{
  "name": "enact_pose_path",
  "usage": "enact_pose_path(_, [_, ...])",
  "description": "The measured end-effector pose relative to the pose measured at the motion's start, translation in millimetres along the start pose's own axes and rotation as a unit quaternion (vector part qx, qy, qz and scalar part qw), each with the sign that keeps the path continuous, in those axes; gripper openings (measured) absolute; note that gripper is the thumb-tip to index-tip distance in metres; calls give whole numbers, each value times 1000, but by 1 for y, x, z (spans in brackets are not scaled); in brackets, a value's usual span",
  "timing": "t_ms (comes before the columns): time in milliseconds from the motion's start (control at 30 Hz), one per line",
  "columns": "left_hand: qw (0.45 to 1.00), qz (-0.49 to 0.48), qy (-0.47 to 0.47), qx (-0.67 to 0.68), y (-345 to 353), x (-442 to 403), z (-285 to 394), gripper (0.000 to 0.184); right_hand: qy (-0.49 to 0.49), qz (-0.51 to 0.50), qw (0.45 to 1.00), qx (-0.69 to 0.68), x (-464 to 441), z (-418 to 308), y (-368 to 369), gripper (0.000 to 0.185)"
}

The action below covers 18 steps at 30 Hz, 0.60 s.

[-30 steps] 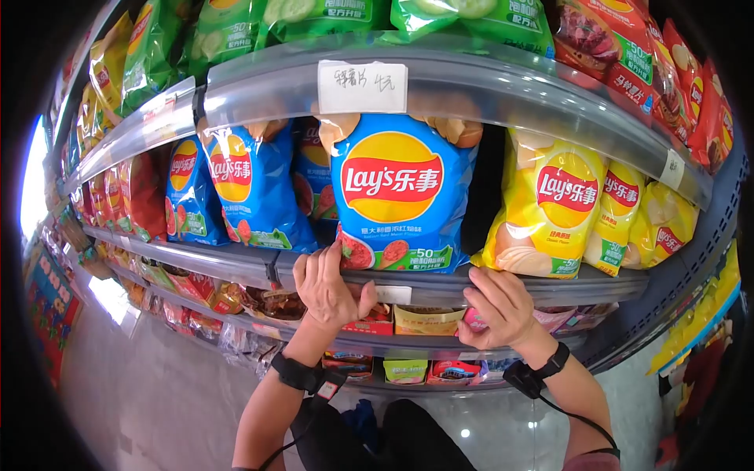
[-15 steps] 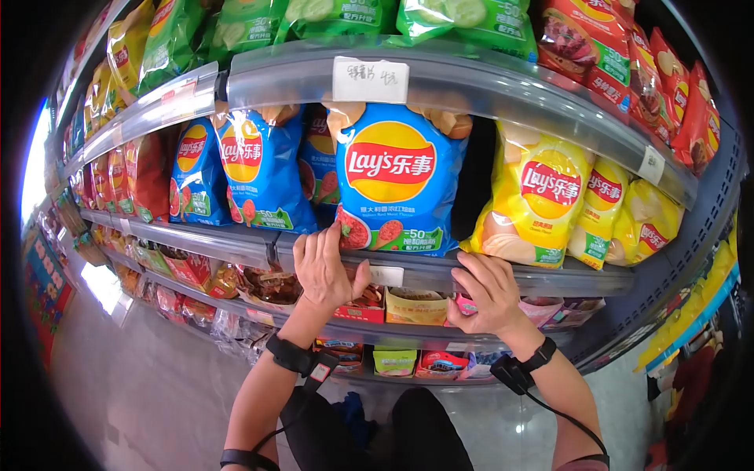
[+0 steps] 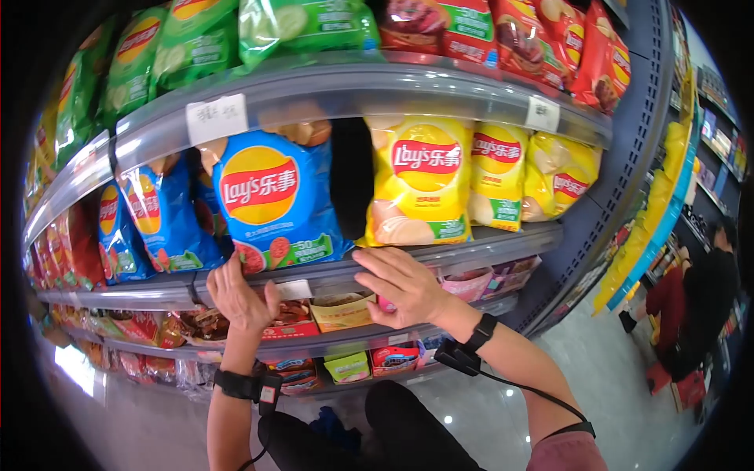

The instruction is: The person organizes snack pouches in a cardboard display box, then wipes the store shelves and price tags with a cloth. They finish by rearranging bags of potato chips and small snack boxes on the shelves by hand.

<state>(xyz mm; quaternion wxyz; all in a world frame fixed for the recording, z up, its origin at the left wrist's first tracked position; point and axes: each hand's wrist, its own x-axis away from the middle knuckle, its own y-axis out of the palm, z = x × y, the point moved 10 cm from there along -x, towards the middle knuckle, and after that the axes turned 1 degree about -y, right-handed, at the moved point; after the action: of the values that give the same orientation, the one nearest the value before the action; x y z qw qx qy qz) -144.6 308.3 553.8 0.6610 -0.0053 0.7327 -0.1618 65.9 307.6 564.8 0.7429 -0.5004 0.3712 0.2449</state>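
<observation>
A large blue bag of potato chips [image 3: 275, 196] stands upright on the middle shelf. My left hand [image 3: 242, 300] rests on the shelf's front lip [image 3: 314, 271], fingertips at the bag's lower left corner and thumb apart. Whether those fingertips press on the bag I cannot tell. Right of the blue bag is a dark gap, then a yellow bag of potato chips [image 3: 420, 184]. My right hand [image 3: 404, 286] lies along the same lip below the gap, fingers stretched out near the yellow bag's lower left corner. Neither hand holds anything.
Green chip bags [image 3: 306, 31] and red chip bags [image 3: 518, 43] fill the shelf above, behind a clear front strip with a price tag [image 3: 217, 119]. Smaller packets [image 3: 345, 312] sit on the lower shelves. A person [image 3: 695, 302] is low down at the right, in the aisle.
My view has turned to the right, so the shelf appears further left and tilted, and the person at the right has come into view. Both hands remain on the shelf lip.
</observation>
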Motion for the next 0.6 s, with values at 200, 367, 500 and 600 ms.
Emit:
enact_pose_path(200, [1000, 9, -7, -5, 5, 3, -5, 67, 5, 13, 998, 57, -6, -5, -37, 51])
enact_pose_path(367, [999, 32, 6, -3, 3, 6, -4, 66, 280, 272, 917, 79, 15, 86, -125, 59])
enact_pose_path(500, [1000, 31, 3, -2, 2, 4, -2, 65, 440, 295, 837, -138, 28, 133, -121, 69])
enact_pose_path(600, [1000, 22, 7, -1, 1, 4, -1, 65, 499, 233, 826, -123, 17, 122, -119, 75])
